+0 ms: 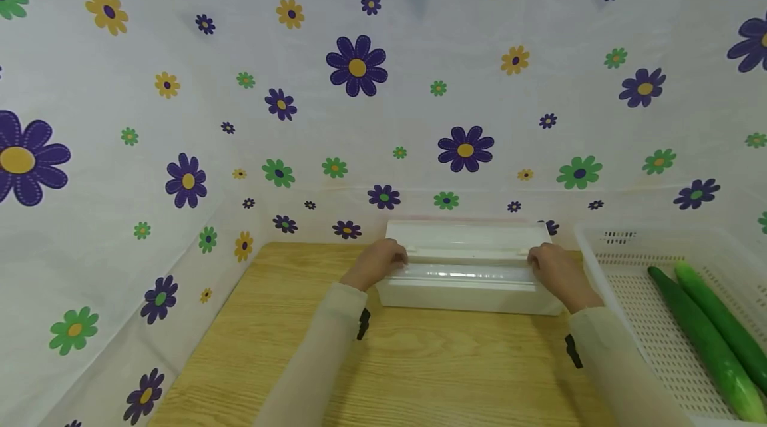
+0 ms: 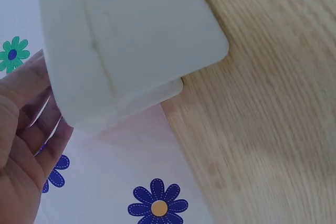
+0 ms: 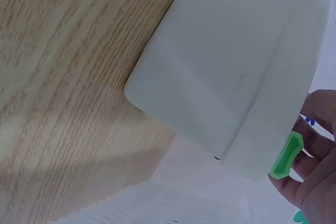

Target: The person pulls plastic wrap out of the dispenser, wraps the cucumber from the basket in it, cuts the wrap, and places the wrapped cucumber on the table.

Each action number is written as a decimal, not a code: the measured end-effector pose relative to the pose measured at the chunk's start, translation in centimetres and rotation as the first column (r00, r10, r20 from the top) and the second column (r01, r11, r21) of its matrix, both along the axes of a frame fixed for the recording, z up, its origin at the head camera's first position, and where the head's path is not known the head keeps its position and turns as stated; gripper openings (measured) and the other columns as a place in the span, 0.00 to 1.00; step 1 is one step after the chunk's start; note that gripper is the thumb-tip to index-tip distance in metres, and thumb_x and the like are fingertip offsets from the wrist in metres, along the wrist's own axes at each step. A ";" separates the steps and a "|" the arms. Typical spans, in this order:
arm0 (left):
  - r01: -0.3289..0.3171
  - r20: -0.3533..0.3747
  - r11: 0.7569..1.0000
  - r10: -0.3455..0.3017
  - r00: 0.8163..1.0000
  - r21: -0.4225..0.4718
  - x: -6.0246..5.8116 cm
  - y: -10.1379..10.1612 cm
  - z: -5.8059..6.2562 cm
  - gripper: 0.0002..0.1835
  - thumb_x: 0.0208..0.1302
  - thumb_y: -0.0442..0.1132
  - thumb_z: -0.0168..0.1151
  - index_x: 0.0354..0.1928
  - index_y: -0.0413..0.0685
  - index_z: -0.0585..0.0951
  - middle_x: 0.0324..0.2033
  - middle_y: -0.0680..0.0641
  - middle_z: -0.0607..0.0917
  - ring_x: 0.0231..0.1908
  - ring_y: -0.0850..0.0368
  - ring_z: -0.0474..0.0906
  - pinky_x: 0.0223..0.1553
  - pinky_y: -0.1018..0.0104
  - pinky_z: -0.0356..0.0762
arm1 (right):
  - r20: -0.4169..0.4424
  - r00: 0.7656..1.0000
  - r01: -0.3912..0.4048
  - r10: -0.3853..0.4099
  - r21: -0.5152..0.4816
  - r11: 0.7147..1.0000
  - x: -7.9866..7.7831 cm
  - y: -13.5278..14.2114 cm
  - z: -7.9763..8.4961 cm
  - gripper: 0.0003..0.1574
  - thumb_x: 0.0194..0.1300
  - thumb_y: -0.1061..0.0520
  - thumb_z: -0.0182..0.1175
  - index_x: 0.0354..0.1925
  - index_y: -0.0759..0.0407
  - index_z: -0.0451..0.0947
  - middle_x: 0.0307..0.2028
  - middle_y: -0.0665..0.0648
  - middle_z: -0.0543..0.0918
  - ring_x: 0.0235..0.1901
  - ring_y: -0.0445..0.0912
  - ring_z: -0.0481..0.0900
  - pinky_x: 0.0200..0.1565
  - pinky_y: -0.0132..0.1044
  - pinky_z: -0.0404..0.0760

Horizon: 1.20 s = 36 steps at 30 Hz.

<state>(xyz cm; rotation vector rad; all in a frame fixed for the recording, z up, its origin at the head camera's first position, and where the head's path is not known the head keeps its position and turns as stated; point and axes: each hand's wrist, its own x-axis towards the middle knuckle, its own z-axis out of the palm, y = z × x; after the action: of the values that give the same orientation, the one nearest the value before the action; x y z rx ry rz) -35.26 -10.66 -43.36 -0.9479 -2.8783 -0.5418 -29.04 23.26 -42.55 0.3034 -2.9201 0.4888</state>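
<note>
A long white cling film dispenser (image 1: 461, 298) stands near the back edge of the table. Its lid (image 1: 473, 234) is raised and tilted back, and shiny clear film (image 1: 467, 272) shows in the opening. My left hand (image 1: 376, 263) grips the dispenser at its left end, fingers bent by the lid's edge. At the opposite end my right hand (image 1: 557, 274) holds it in the same way. By the right fingers, the right wrist view shows a small green plastic piece (image 3: 287, 156) at the dispenser's edge. Each wrist view shows a white end wall, which partly covers the fingertips.
A white perforated basket (image 1: 641, 307) stands right of the dispenser, with two cucumbers (image 1: 707, 340) in it. Behind and to the left, a flower-patterned white sheet (image 1: 407, 47) hangs along the wooden table (image 1: 443, 367).
</note>
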 end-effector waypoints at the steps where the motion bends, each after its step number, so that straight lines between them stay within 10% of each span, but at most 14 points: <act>1: -0.012 -0.003 1.000 0.012 1.000 0.003 -0.2 -0.1 -0.1 0.03 0.58 0.34 0.63 0.34 0.46 0.84 0.32 0.49 0.84 0.37 0.58 0.79 0.45 0.66 0.79 | 0.008 1.000 0.003 -0.003 -0.005 1.000 0.0 0.1 0.0 0.09 0.60 0.72 0.52 0.34 0.72 0.80 0.31 0.66 0.81 0.35 0.57 0.79 0.43 0.50 0.79; 12: -0.090 0.077 0.995 0.087 0.993 0.034 -0.1 -0.3 0.7 0.05 0.58 0.33 0.63 0.35 0.45 0.86 0.34 0.47 0.86 0.36 0.56 0.79 0.43 0.66 0.79 | 0.062 0.998 0.014 -0.011 -0.046 0.999 0.2 0.3 0.5 0.10 0.61 0.72 0.53 0.37 0.74 0.80 0.38 0.71 0.82 0.42 0.63 0.79 0.46 0.52 0.78; 22: -0.177 -0.191 0.984 0.177 0.966 0.018 0.0 -0.4 0.8 0.03 0.54 0.39 0.67 0.31 0.52 0.87 0.31 0.52 0.88 0.33 0.59 0.82 0.39 0.67 0.79 | 0.037 0.999 0.017 -0.015 -0.053 0.998 0.2 0.2 1.4 0.11 0.62 0.71 0.53 0.38 0.72 0.81 0.42 0.70 0.83 0.47 0.64 0.79 0.49 0.53 0.78; 36: -0.223 -0.276 0.974 0.227 0.934 0.047 0.3 -0.1 1.8 0.04 0.55 0.42 0.68 0.30 0.52 0.88 0.30 0.53 0.88 0.29 0.59 0.82 0.33 0.67 0.78 | 0.019 1.000 -0.001 0.002 -0.069 0.998 -0.1 1.0 2.5 0.11 0.63 0.71 0.53 0.37 0.70 0.82 0.39 0.69 0.84 0.44 0.63 0.80 0.47 0.53 0.79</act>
<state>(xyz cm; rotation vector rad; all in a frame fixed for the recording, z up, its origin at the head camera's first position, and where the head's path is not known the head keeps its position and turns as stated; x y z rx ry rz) -34.96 -10.74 -41.59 -0.6213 -2.6717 -0.3739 -29.11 24.27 -40.04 0.2933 -2.9138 0.5937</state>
